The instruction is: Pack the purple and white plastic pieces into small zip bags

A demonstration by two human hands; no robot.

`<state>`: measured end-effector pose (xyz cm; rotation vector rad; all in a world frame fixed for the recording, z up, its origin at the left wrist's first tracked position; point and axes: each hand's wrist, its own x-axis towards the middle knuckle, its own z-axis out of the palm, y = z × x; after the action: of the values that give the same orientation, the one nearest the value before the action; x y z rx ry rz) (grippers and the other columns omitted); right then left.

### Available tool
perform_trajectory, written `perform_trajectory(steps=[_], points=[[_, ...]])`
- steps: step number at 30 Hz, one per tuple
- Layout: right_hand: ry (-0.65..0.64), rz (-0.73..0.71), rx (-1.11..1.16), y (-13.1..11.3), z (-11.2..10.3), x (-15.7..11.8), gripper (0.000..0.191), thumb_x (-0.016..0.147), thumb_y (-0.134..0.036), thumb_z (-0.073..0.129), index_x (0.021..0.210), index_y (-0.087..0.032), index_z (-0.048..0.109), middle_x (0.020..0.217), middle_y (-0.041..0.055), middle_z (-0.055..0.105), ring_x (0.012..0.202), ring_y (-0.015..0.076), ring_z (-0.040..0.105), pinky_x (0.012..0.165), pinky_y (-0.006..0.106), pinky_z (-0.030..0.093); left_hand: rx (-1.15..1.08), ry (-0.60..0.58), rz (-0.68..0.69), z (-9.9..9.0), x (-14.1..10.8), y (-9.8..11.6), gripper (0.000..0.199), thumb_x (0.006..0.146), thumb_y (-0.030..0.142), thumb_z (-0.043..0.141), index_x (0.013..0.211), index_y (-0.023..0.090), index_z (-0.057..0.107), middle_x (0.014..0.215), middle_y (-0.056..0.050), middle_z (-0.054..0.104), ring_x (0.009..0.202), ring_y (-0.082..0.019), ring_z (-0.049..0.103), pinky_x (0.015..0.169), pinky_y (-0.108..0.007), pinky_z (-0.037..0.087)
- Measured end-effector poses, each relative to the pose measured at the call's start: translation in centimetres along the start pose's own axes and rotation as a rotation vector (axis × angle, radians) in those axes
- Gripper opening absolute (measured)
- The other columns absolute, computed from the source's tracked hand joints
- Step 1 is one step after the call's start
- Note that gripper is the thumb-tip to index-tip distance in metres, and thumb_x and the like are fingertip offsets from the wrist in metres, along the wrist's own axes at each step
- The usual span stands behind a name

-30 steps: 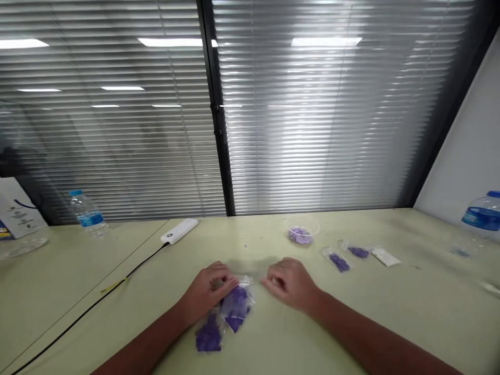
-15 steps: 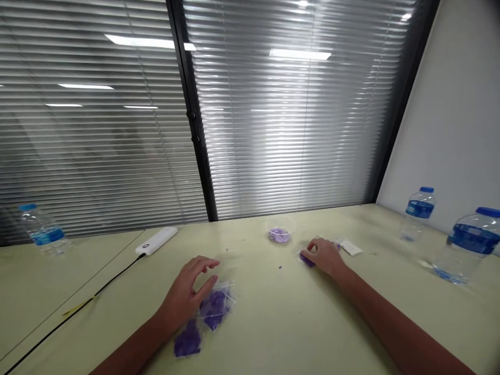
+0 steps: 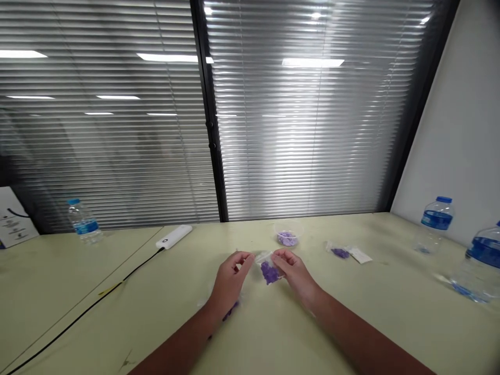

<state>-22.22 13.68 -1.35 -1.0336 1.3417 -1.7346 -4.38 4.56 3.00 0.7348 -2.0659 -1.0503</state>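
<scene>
Leftward first, along the back of the bench (image 3: 390, 312), a box (image 3: 17, 221) cut off by the edge of view, then a left bottle (image 3: 85, 224), then a power bank (image 3: 174, 237) with a cable (image 3: 84, 312) trailing toward the near left corner. Under the left forearm (image 3: 175, 338), bagged pieces (image 3: 230, 311), purple and partly hidden; cannot tell whether in one bag or more. Ahead of these, left grip (image 3: 229, 278) curled, thumb and forefinger close at the upper left edge of the held bag (image 3: 269, 273); cannot tell whether pinching plastic or just beside. In the middle, the held bag itself, tilted, purple inside. At its upper right, right grip (image 3: 295, 271), closed on the plastic. Just behind, a tub (image 3: 300, 230) with paler scraps (image 3: 287, 239). Farther right, a loose bag (image 3: 339, 253) lying beside a white packet (image 3: 360, 255). Apparently partway along: held bag in hand, bagged pieces set at left, loose bag lying untouched at right. For moving, open room toward the near edge and rightward, as far as a far bottle (image 3: 434, 221) and a near bottle (image 3: 482, 260); tighter behind, near the tub, and at left, over the bagged pieces.
</scene>
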Motion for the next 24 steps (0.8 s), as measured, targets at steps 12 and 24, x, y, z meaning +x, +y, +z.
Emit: perform_trajectory(steps=[12,24], points=[[-0.134,-0.03,-0.015,0.3,0.3,-1.6,0.045,0.082,-0.059,0.076,0.086,-0.016,0.063,0.068,-0.0038,0.047,0.061,0.0096,0.037,0.058,0.024,0.027,0.157,-0.163,0.226,-0.7,-1.1,-0.9,0.032,0.097,0.042,0.057,0.077,0.018,0.064,0.081,-0.003,0.062,0.082,-0.018,0.057,0.069,-0.027,0.043],[-0.196,-0.286,-0.406,-0.9,0.0,-2.5,0.027,0.091,-0.044,0.07,0.084,-0.018,0.072,0.08,0.0002,0.053,0.067,0.0112,0.047,0.063,0.026,0.038,0.279,-0.255,0.456,-0.7,-1.0,-1.0,0.029,0.099,0.038,0.055,0.079,0.02,0.066,0.077,-0.005,0.065,0.08,-0.02,0.056,0.074,-0.032,0.043]])
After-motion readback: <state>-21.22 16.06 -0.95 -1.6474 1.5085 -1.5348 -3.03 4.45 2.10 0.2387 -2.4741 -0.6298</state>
